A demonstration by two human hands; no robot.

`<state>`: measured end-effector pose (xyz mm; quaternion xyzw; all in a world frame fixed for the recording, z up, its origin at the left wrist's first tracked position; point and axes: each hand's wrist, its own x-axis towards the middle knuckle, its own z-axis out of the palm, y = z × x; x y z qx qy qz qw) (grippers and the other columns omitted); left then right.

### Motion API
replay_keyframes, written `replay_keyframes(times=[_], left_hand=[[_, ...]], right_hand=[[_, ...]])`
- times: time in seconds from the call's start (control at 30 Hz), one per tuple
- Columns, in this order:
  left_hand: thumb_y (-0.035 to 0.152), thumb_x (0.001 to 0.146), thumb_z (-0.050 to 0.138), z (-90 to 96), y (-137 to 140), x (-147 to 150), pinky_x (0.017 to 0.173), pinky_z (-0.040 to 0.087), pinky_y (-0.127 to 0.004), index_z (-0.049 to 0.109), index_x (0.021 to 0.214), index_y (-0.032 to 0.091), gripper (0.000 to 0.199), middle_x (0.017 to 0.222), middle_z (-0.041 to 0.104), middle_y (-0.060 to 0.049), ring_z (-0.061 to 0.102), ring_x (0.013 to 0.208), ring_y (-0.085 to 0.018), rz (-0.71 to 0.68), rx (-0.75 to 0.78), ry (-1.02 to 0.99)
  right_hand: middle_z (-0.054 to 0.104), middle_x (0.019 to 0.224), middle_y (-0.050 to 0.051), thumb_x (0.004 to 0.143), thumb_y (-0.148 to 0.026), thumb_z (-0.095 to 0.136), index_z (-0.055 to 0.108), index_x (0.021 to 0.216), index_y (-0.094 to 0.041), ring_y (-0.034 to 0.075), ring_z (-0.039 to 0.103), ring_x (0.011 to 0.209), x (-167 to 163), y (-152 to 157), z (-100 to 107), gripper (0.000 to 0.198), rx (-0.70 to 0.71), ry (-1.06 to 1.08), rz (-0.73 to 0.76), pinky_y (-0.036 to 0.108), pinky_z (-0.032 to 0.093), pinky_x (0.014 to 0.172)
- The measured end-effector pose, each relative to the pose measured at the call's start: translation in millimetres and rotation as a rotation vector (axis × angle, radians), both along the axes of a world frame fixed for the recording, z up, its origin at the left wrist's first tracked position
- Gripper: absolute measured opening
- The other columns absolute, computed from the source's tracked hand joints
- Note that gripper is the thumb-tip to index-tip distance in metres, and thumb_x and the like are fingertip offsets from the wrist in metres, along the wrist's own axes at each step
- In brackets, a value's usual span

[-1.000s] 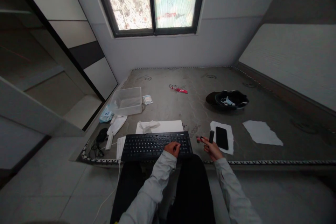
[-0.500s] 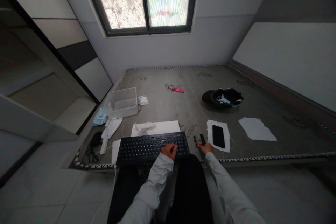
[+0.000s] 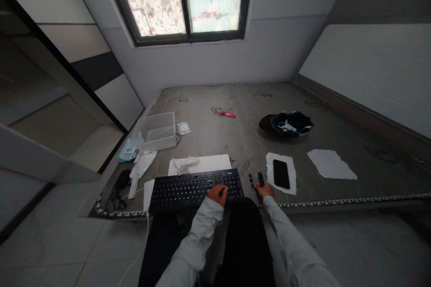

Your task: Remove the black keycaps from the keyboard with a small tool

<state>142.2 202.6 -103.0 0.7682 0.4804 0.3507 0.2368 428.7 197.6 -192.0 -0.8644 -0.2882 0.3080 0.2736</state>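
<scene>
My left hand point(image 3: 218, 194) rests over the right part of a black keyboard point(image 3: 188, 188) lying along the near edge of the mattress. Its fingers are curled closed, and whatever is in them is too small to make out. To the right of the keyboard, my right hand point(image 3: 265, 189) is down at the mattress with its fingertips drawn together. Beside those fingertips lie several small dark pieces point(image 3: 251, 178) that look like keycaps. A longer black piece point(image 3: 261, 178) shows just beyond the fingers; whether they grip it I cannot tell.
A phone point(image 3: 281, 174) lies on white paper, with another paper sheet point(image 3: 332, 164) farther right. A cap point(image 3: 286, 124), red packet point(image 3: 225, 114) and clear plastic box point(image 3: 157, 130) lie beyond. Crumpled tissue point(image 3: 184, 164) sits behind the keyboard; a cabled black object point(image 3: 123, 179) is left.
The view has shifted slightly. Both hands stay in nearly the same places, the left over the keyboard and the right by the small dark pieces.
</scene>
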Motion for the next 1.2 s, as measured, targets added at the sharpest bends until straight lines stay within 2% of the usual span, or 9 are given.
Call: replay_keyframes(times=[0.27,0.43,0.63,0.77,0.9,0.97,1.07,1.2], left_hand=[[0.025,0.094,0.054,0.6,0,0,0.065,0.055,-0.026,0.076,0.085,0.020,0.024,0.074,0.077,-0.006,0.071,0.068,-0.017,-0.007,0.004,0.003],[0.025,0.094,0.053,1.5,-1,0,0.068,0.056,-0.027,0.076,0.087,0.019,0.026,0.078,0.079,-0.007,0.072,0.071,-0.018,-0.012,-0.001,0.003],[0.027,0.095,0.053,1.1,0,-1,0.068,0.057,-0.027,0.077,0.089,0.019,0.026,0.078,0.079,-0.007,0.073,0.071,-0.017,-0.036,-0.015,0.013],[0.027,0.094,0.055,-0.8,-1,-1,0.073,0.058,-0.029,0.078,0.092,0.018,0.025,0.085,0.081,-0.008,0.074,0.077,-0.019,-0.083,-0.023,0.021],[0.028,0.091,0.063,1.8,-4,0,0.075,0.059,-0.028,0.080,0.099,0.023,0.019,0.089,0.082,-0.006,0.075,0.081,-0.018,-0.157,-0.042,0.049],[0.033,0.088,0.068,5.2,-6,0,0.071,0.058,-0.028,0.080,0.102,0.026,0.020,0.088,0.080,-0.005,0.074,0.078,-0.018,-0.184,-0.055,0.083],[0.041,0.084,0.073,10.0,-8,0,0.065,0.056,-0.029,0.080,0.108,0.028,0.027,0.089,0.078,-0.005,0.072,0.075,-0.020,-0.203,-0.073,0.146],[0.044,0.082,0.075,11.5,-8,1,0.067,0.055,-0.029,0.077,0.114,0.032,0.035,0.090,0.075,-0.004,0.071,0.079,-0.020,-0.226,-0.084,0.220]], right_hand=[[0.068,0.058,0.003,0.063,-0.025,0.078,0.072,0.061,-0.024,0.030,0.072,0.080,-2,-3,2,0.007,0.035,0.016,-0.022,0.045,0.054,0.082],[0.069,0.058,0.004,0.064,-0.030,0.076,0.071,0.060,-0.024,0.031,0.073,0.084,0,-6,8,0.009,0.023,0.031,-0.043,0.041,0.054,0.081],[0.076,0.068,0.010,0.081,-0.047,0.059,0.072,0.066,-0.023,0.032,0.073,0.088,1,-11,27,0.031,0.053,0.058,-0.054,0.038,0.052,0.080],[0.076,0.073,0.011,0.084,-0.060,0.050,0.069,0.066,-0.022,0.031,0.071,0.084,-8,-17,50,0.045,0.269,0.097,-0.075,0.037,0.050,0.079],[0.070,0.068,0.006,0.077,-0.074,0.057,0.064,0.066,-0.024,0.025,0.066,0.075,-30,-23,77,0.052,0.540,0.219,-0.052,0.034,0.048,0.073],[0.067,0.066,0.004,0.073,-0.078,0.061,0.063,0.067,-0.023,0.021,0.061,0.069,-45,-25,90,0.055,0.649,0.310,-0.026,0.033,0.047,0.070],[0.058,0.061,-0.002,0.071,-0.076,0.068,0.060,0.068,-0.024,0.014,0.050,0.059,-72,-28,108,0.053,0.805,0.501,-0.072,0.030,0.042,0.063],[0.035,0.051,-0.008,0.077,-0.064,0.071,0.050,0.064,-0.025,0.011,0.035,0.050,-104,-30,129,0.046,0.960,0.849,-0.069,0.028,0.034,0.052]])
